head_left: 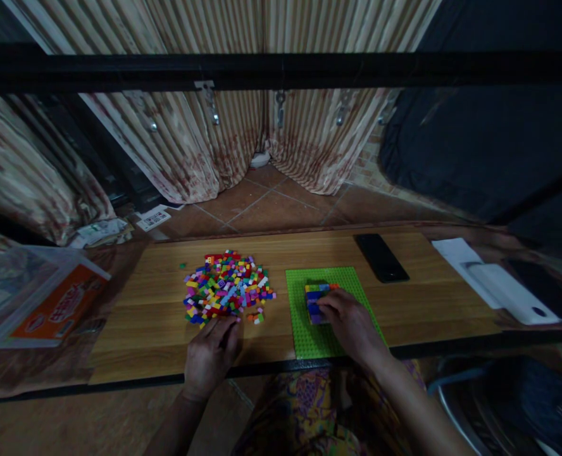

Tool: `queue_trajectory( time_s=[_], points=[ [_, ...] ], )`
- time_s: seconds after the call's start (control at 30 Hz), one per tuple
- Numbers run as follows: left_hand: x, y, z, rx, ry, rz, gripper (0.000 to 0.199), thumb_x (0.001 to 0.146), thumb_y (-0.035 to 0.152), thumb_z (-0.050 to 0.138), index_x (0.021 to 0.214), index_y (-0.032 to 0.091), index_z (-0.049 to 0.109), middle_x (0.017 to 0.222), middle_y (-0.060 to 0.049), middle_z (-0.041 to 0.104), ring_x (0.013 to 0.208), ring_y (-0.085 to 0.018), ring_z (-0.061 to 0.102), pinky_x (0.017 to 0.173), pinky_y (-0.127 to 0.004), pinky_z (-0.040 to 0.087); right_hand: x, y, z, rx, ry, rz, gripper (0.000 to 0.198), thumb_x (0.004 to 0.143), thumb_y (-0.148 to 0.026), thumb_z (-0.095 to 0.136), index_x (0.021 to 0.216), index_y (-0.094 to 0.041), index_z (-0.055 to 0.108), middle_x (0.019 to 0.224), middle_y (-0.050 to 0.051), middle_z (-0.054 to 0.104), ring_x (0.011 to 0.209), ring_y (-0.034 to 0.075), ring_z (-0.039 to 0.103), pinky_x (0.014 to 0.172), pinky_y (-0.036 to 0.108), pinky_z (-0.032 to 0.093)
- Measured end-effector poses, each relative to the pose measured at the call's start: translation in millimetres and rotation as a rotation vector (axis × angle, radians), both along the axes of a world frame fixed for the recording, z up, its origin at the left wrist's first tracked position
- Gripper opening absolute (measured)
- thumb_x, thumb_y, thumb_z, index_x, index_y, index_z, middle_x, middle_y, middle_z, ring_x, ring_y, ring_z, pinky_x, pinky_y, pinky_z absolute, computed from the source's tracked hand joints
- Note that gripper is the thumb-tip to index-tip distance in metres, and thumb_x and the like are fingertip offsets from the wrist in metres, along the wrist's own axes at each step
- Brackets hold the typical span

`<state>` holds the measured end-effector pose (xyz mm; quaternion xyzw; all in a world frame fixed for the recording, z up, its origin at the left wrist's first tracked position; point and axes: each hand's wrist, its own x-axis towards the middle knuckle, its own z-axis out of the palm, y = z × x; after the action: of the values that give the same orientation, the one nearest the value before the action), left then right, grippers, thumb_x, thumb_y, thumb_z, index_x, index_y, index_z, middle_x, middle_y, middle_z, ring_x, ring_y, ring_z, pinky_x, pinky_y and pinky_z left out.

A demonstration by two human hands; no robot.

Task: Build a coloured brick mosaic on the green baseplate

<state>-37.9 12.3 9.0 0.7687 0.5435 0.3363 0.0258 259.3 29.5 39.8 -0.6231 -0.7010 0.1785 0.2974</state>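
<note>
Building, seemingly: right hand (352,322) bunched against brick stack (314,304) on green baseplate (305,341) beneath; left hand (209,356) curled at brick pile (228,285) just ahead. Can't tell if either pinches anything. Next likely needs aligned, firm pressing.

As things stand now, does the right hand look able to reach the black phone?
Probably yes: the black phone lies ahead of the right hand, slightly rightward, and nothing seems to stand between them. But that hand's fingers are at the stacked blocks on the green baseplate.
</note>
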Motion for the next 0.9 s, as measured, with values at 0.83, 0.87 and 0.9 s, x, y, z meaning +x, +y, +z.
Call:
queue_trajectory(
  time_s=[0.83, 0.87, 0.9],
  points=[
    [0.6, -0.1, 1.3, -0.017, -0.001, 0.002, 0.014, 0.091, 0.029, 0.055, 0.095, 0.020, 0.065, 0.085, -0.002, 0.071, 0.076, -0.015, 0.067, 0.073, -0.025, 0.050, 13.7, -7.1, -7.0, 0.206, 0.007, -0.141, 0.025, 0.091, -0.033, 0.051, 0.103, -0.023, 0.069, 0.109, 0.009, 0.062, 0.105, 0.024, 0.057, 0.093, 0.043, 0.048],
    [0.8, -0.1, 1.6, -0.014, -0.001, 0.003, 0.014, 0.092, 0.029, 0.054, 0.094, 0.020, 0.065, 0.084, -0.002, 0.071, 0.076, -0.015, 0.067, 0.072, -0.025, 0.050, 14.3, -6.3, -6.4, 0.214, -0.011, -0.187, 0.027, 0.091, -0.036, 0.051, 0.106, -0.022, 0.068, 0.110, 0.010, 0.061, 0.107, 0.025, 0.055, 0.095, 0.045, 0.046],
    [0.9, -0.1, 1.7, -0.007, -0.001, 0.002, 0.015, 0.092, 0.029, 0.054, 0.095, 0.020, 0.065, 0.084, -0.002, 0.071, 0.076, -0.015, 0.067, 0.073, -0.025, 0.050, 14.1, -5.3, -6.3, 0.215, -0.035, -0.233, 0.031, 0.090, -0.039, 0.051, 0.109, -0.020, 0.067, 0.113, 0.012, 0.060, 0.109, 0.026, 0.053, 0.096, 0.046, 0.044]
  ],
)
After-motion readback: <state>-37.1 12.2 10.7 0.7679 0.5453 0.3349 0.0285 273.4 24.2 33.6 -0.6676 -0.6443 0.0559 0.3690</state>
